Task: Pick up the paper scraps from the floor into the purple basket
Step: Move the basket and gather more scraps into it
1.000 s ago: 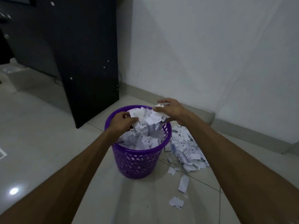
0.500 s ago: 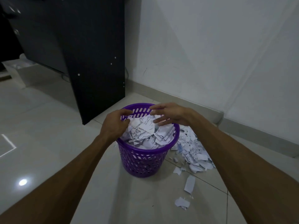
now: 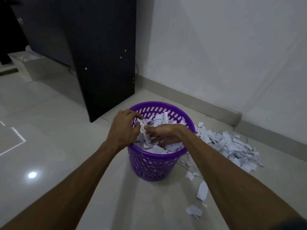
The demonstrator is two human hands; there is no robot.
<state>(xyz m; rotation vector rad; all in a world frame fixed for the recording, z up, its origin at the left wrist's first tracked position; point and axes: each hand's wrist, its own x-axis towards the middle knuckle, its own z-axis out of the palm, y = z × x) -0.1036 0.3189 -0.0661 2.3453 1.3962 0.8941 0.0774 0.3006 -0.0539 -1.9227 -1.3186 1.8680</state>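
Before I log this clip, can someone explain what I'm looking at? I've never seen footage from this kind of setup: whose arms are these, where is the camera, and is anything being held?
There is no machine here. The camera sits on a person's head and looks forward and down, so the two bare arms reaching in from the bottom are that person's own.

Both hands are over a purple basket standing on a pale tiled floor, beside a dark cabinet panel and a white wall. The basket is heaped with torn paper scraps. The left hand curls its fingers at the top of the heap; whether it grips paper is unclear. The right hand lies on the heap with fingers spread.

More scraps remain on the floor: a loose pile right of the basket and a few stray pieces nearer the camera.
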